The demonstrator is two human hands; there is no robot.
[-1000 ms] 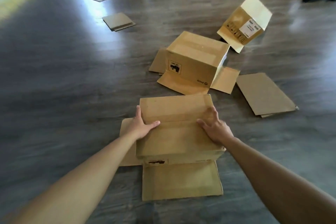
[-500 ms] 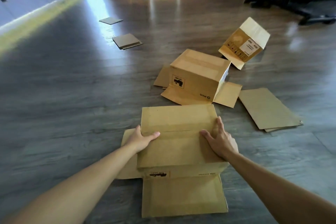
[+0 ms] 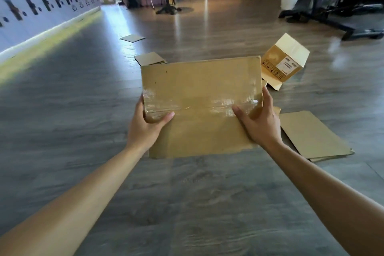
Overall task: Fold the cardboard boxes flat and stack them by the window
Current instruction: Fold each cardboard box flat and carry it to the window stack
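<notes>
Left hand [image 3: 145,124] and right hand [image 3: 259,122] each have a grip clamped on the taped cardboard box [image 3: 199,97], raised off the floor [image 3: 83,110]

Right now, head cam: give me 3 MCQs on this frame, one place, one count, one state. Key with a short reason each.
1. Where is the box with the white label?
A. Right of the held box, on the floor
B. On a chair
C. Under the left hand

2. How many hands grip the held box?
A. None
B. One
C. Two

3. What state is the held box in?
A. Lifted off the floor, shiny tape across its face
B. Lying flat under a stack
C. Torn in half

Key:
1. A: it sits tilted on the floor beyond the box's right edge.
2. C: left hand and right hand each grip a side edge.
3. A: it is in both hands, floor visible beneath it, and the tape glints.
</notes>
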